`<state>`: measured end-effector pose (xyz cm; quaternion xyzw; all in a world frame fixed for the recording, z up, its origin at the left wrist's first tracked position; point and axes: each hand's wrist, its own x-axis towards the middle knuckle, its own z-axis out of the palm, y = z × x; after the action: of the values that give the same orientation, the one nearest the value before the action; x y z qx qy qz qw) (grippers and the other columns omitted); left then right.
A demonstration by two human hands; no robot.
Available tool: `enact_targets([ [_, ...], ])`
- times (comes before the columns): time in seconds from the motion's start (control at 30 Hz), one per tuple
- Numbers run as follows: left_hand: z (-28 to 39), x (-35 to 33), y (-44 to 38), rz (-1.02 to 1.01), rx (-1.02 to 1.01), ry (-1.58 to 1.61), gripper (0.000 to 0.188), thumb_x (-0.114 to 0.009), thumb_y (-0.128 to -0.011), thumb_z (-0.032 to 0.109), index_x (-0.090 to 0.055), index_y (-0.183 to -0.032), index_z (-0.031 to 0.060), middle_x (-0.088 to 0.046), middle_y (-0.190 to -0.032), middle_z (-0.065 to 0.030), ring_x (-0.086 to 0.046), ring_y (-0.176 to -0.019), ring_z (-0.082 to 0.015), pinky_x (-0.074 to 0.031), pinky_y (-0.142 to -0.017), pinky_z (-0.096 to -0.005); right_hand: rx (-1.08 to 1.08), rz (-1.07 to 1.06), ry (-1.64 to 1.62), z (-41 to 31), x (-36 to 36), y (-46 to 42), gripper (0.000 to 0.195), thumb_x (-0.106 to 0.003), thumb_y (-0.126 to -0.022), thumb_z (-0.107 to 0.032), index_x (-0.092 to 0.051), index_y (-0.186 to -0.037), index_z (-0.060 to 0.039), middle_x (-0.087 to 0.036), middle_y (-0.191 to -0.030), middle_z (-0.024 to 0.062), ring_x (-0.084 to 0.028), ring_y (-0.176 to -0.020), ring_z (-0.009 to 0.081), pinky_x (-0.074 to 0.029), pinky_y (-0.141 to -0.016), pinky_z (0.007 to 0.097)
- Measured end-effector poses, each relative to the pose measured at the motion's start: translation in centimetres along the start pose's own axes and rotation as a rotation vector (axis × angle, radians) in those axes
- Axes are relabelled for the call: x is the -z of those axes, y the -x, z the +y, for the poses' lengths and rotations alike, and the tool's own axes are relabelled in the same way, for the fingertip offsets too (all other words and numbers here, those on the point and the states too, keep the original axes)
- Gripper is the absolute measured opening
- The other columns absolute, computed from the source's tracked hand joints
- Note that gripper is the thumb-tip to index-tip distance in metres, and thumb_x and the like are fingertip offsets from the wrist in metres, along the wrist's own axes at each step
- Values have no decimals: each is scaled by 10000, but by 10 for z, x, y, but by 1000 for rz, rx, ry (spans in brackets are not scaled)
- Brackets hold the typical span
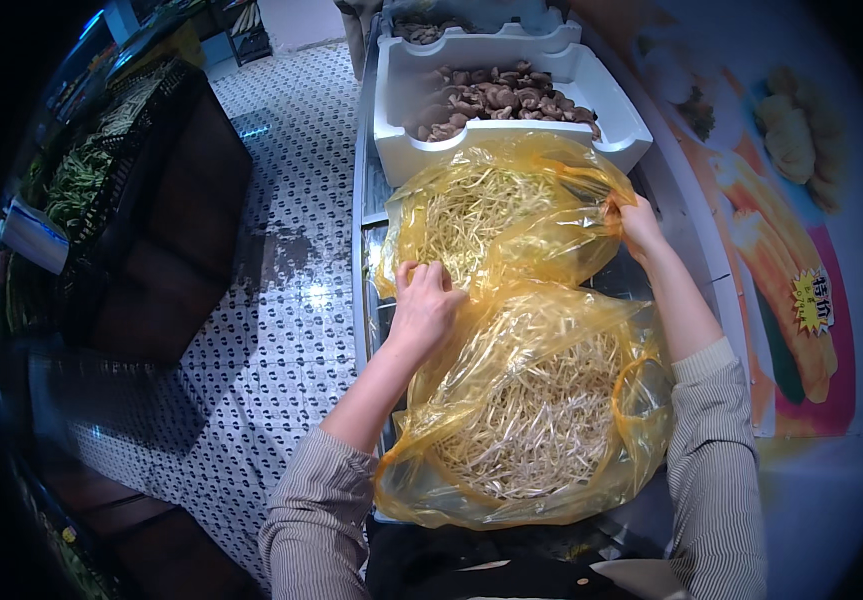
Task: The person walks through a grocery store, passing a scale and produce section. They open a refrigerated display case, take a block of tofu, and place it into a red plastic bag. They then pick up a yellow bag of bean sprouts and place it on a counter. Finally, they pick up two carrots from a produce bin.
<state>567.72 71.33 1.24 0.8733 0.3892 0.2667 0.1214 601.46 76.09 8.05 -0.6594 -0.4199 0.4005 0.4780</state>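
Two yellow translucent plastic bags of bean sprouts lie one behind the other before me. The far bag (510, 247) is open at the top, with pale yellowish sprouts (476, 206) showing inside. My right hand (635, 223) grips its bunched plastic at the right edge. At its near left rim, my left hand (427, 300) has curled fingers on the plastic; the fingertips are partly hidden. Closer to my body is the near bag (469, 499), spread wide around whiter bean sprouts (532, 427). My left wrist passes beside its upper left side.
A white foam box (390, 139) of brown mushrooms (502, 97) stands just beyond the far bag. Along the right runs a wall with a vegetable poster (784, 285). Leftward, across the patterned tile floor (289, 300), a dark stand holds a black crate (120, 161) of green vegetables.
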Motion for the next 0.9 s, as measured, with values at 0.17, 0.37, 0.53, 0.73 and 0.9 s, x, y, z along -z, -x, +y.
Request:
enact_targets([
  [0.17, -3, 13, 15, -77, 24, 119, 263, -573, -693, 236, -642, -913, 108, -473, -1031, -120, -392, -1099, -266, -81, -1048, -503, -90, -61, 180, 26, 24, 6, 280, -424, -920, -260, -563, -887, -18, -586, -752, 55, -559, -660, 137, -454, -604, 273],
  [0.37, -52, 8, 1, 186, 1213, 848, 407, -588, -801, 297, -545, -1045, -26, -450, -1125, -191, -499, -972, -286, -399, -817, -420, -102, 93, -262, 39, 25, -8, 204, -421, -911, -185, -534, -927, -16, -588, -767, 81, -572, -679, 175, -485, -628, 304],
  [0.53, -70, -17, -18, 226, 1214, 1167, 275, -565, -824, 134, -534, -998, -77, -576, -782, -104, -567, -705, -197, -457, -618, -308, -173, 22, -479, -2, -72, 1, 139, -402, -916, -180, -447, -837, -75, -388, -579, -10, -333, -445, 87, -278, -400, 233],
  [0.73, -74, -10, -39, 524, 928, 998, 199, -482, -866, 112, -587, -868, -57, -531, -643, -21, -442, -561, -85, -369, -519, -259, -90, 21, -426, -53, -129, 45, 166, -348, -813, -17, -478, -911, -51, -459, -720, 30, -404, -552, 99, -330, -466, 242],
  [0.9, -91, -9, -22, 567, 778, 747, 190, -456, -866, 94, -576, -860, -54, -478, -579, -13, -375, -534, -77, -320, -490, -266, -145, -58, -351, -66, -184, 58, 115, -366, -904, -136, -455, -863, -76, -425, -654, -18, -383, -533, 82, -318, -471, 242],
])
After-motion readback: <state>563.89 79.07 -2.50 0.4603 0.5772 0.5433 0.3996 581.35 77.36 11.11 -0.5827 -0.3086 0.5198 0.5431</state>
